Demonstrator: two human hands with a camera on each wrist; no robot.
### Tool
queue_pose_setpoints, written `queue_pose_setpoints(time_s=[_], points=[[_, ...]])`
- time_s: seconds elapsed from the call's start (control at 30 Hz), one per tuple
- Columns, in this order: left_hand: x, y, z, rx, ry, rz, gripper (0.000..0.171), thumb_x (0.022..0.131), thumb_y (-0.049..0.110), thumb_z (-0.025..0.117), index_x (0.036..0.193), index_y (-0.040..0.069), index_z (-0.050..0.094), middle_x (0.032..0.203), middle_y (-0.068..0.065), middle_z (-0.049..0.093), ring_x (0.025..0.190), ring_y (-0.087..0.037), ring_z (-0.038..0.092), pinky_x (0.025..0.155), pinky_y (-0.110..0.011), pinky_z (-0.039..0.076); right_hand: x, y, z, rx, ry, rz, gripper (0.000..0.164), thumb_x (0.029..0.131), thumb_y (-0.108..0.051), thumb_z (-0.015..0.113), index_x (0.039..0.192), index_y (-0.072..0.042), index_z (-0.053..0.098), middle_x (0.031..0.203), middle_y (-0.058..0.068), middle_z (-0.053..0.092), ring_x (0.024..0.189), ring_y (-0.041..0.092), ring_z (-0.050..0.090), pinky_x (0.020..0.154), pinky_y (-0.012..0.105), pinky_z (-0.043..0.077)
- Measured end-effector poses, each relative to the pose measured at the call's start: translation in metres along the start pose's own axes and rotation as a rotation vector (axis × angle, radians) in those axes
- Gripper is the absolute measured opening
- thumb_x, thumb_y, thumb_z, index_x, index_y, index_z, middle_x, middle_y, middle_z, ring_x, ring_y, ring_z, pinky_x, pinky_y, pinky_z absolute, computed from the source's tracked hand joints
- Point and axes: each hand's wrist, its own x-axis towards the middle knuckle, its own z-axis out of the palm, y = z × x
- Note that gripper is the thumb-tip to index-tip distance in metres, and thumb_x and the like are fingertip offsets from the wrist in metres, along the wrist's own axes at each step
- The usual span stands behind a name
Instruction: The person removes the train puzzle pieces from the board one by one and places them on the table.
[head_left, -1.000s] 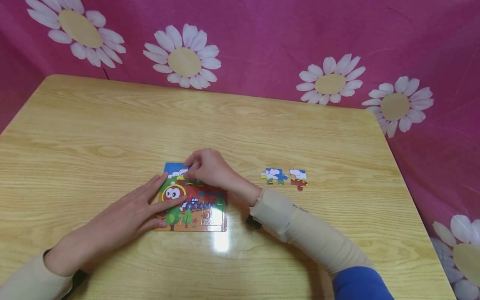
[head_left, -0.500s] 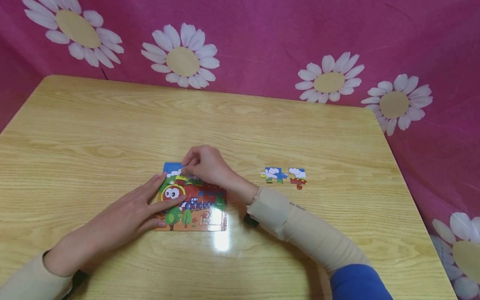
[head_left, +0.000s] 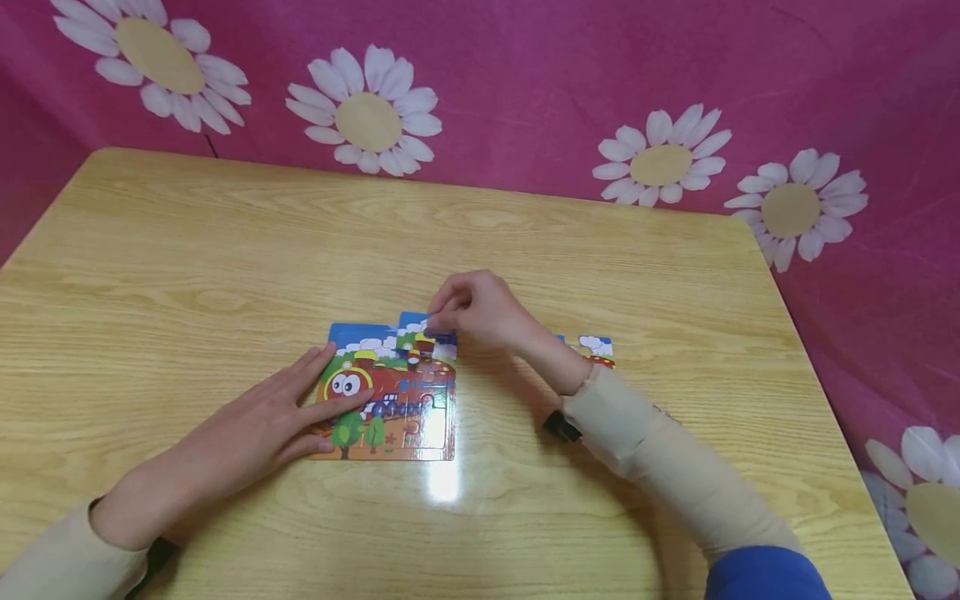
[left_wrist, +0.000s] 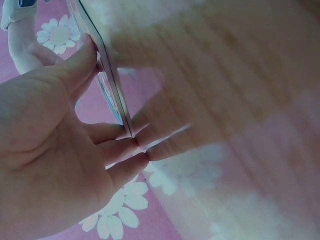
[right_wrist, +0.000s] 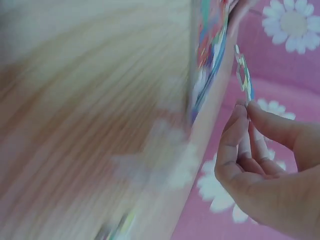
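A jigsaw puzzle [head_left: 386,383] of a red cartoon train lies flat on the table. My left hand [head_left: 266,421] rests at its left side, fingers spread and fairly straight, some over the picture and some along the edge. Seen from the left wrist, that hand's [left_wrist: 55,135] fingertips meet the tabletop beside the puzzle's edge. My right hand [head_left: 483,312] pinches a puzzle piece [head_left: 412,335] between thumb and forefinger over the puzzle's upper right part. In the right wrist view the piece [right_wrist: 244,75] shows edge-on, raised beside the puzzle.
To the right on the wooden table [head_left: 525,242] lies a loose piece [head_left: 596,346] with a cloud. Another piece is mostly hidden behind my right wrist. A pink cloth [head_left: 517,92] with white daisies hangs behind the table.
My right hand has moved from the puzzle's top middle to its upper right, carrying the pinched puzzle piece. My left hand has stayed in place.
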Motion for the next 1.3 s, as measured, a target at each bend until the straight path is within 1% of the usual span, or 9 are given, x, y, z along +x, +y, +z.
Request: queue_pose_setpoints(time_s=[0.23,0.33,0.43,0.57,0.77,0.9,1.0,1.1,1.3], points=[[0.001,0.0,0.0,0.008,0.012,0.017,0.057,0.09,0.034,0.07,0.144,0.028,0.052,0.156,-0.027,0.023,0.14,-0.046,0.029,0.101,-0.059,0.039,-0.02,0.033,-0.039,0.005,0.014,0.093,0.008,0.088,-0.007,0.073,0.091,-0.001,0.07,0.081,0.012,0.069,0.069,0.021,0.056,0.058,0.026,0.044],[0.001,0.0,0.0,0.011,0.019,0.021,0.057,0.09,0.034,0.07,0.144,0.028,0.052,0.155,-0.027,0.025,0.139,-0.046,0.029,0.101,-0.06,0.039,-0.026,0.045,-0.05,-0.02,0.025,0.116,0.008,0.089,-0.008,0.073,0.091,-0.001,0.07,0.082,0.012,0.069,0.07,0.021,0.056,0.061,0.028,0.046],[0.001,0.0,-0.001,0.009,0.008,0.014,0.057,0.09,0.034,0.07,0.144,0.028,0.052,0.156,-0.027,0.025,0.14,-0.046,0.029,0.101,-0.06,0.039,-0.029,0.054,-0.056,-0.038,0.034,0.129,0.008,0.088,-0.008,0.073,0.09,-0.001,0.07,0.081,0.01,0.069,0.07,0.021,0.055,0.063,0.029,0.046],[0.0,0.0,0.0,0.005,0.0,0.006,0.056,0.091,0.036,0.069,0.144,0.029,0.052,0.156,-0.026,0.024,0.14,-0.045,0.028,0.101,-0.06,0.039,-0.03,0.059,-0.058,-0.065,0.043,0.128,0.007,0.087,-0.006,0.075,0.089,-0.001,0.071,0.076,0.007,0.068,0.067,0.018,0.054,0.062,0.028,0.044],[0.0,-0.001,0.001,0.022,0.043,0.042,0.056,0.089,0.035,0.071,0.142,0.026,0.055,0.154,-0.028,0.027,0.138,-0.046,0.031,0.1,-0.059,0.041,-0.031,0.061,-0.053,-0.163,0.061,0.077,0.007,0.083,-0.004,0.077,0.087,-0.001,0.073,0.077,0.004,0.068,0.067,0.016,0.051,0.062,0.028,0.042],[0.0,0.0,0.001,0.015,0.029,0.033,0.056,0.09,0.035,0.07,0.143,0.026,0.053,0.155,-0.027,0.025,0.138,-0.046,0.031,0.1,-0.059,0.041,-0.033,0.06,-0.05,-0.22,0.071,0.052,0.006,0.084,-0.005,0.077,0.087,-0.002,0.074,0.078,0.005,0.067,0.068,0.016,0.05,0.061,0.028,0.041],[-0.001,0.0,0.001,0.009,0.018,0.023,0.056,0.09,0.034,0.07,0.144,0.026,0.053,0.156,-0.027,0.024,0.139,-0.046,0.03,0.1,-0.059,0.04,-0.033,0.059,-0.049,-0.24,0.074,0.043,0.001,0.085,-0.003,0.075,0.085,-0.003,0.073,0.078,0.005,0.067,0.067,0.016,0.05,0.06,0.028,0.041],[-0.001,0.0,0.001,0.005,0.01,0.017,0.057,0.09,0.034,0.069,0.144,0.026,0.052,0.156,-0.027,0.024,0.139,-0.046,0.03,0.101,-0.058,0.04,-0.034,0.059,-0.047,-0.247,0.075,0.04,0.001,0.086,-0.002,0.074,0.085,-0.002,0.073,0.076,0.005,0.067,0.065,0.016,0.051,0.059,0.028,0.042],[-0.001,0.0,0.001,0.012,0.033,0.03,0.057,0.09,0.035,0.07,0.144,0.028,0.052,0.155,-0.028,0.025,0.138,-0.046,0.031,0.1,-0.059,0.04,-0.035,0.058,-0.047,-0.246,0.079,0.044,0.004,0.086,-0.005,0.075,0.087,-0.001,0.074,0.076,0.005,0.066,0.065,0.016,0.05,0.059,0.028,0.04]])
